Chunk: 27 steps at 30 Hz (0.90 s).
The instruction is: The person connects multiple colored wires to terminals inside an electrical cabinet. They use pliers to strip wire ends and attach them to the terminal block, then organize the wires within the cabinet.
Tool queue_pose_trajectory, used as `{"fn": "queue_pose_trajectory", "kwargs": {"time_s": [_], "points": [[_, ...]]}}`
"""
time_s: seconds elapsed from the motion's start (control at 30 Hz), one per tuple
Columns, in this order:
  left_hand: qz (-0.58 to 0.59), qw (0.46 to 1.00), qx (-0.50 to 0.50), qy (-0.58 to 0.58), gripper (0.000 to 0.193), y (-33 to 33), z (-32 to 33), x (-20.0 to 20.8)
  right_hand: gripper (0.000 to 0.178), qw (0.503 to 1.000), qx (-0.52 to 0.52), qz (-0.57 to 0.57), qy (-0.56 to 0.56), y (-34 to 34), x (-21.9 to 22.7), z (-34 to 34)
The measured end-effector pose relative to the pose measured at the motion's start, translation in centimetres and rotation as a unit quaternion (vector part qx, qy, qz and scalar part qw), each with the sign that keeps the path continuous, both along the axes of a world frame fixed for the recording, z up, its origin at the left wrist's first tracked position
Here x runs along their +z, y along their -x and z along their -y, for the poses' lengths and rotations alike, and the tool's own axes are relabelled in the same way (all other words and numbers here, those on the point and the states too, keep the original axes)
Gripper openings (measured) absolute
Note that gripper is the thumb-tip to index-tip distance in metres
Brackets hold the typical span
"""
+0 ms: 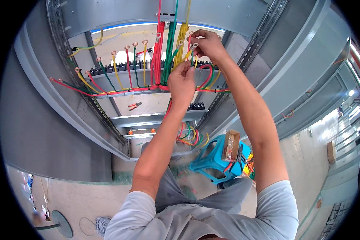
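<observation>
My left hand point(182, 83) is closed in a pinch on a yellow wire point(187, 55) with a silver ring lug point(195, 46) at its upper end. Just above and to the right, my right hand point(209, 46) has its fingers closed at a thin wire beside that lug; the fingers partly hide it. Close to the left hand rise thick bundles of red wires point(159, 54), green wires point(169, 54) and yellow wires point(181, 46). More lugged wires fan out leftward, among them a red wire point(129, 66) with a copper-coloured ring end.
A grey metal cabinet frame point(148, 122) surrounds the wiring, with a row of black terminal blocks point(104, 72) behind. Red-handled pliers point(135, 106) lie beyond the lower rails. A blue stool point(208, 162) at right bears a cardboard box point(230, 146) and dark hand tools point(240, 158).
</observation>
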<state>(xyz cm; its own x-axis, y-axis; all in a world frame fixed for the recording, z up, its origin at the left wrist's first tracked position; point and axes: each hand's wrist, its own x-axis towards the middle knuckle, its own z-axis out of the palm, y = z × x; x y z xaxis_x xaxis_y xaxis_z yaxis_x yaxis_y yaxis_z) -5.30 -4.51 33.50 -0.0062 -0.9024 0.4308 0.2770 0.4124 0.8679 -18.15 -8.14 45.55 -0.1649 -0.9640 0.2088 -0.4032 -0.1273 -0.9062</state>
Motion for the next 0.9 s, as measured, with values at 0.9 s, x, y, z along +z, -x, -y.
{"fn": "queue_pose_trajectory", "kwargs": {"time_s": [0.9], "points": [[-0.048, 0.999, -0.013, 0.011, 0.027, 0.2, 0.1, -0.8, 0.038, 0.936, 0.094, -0.327, 0.088, 2.3, -1.4, 0.4]]}}
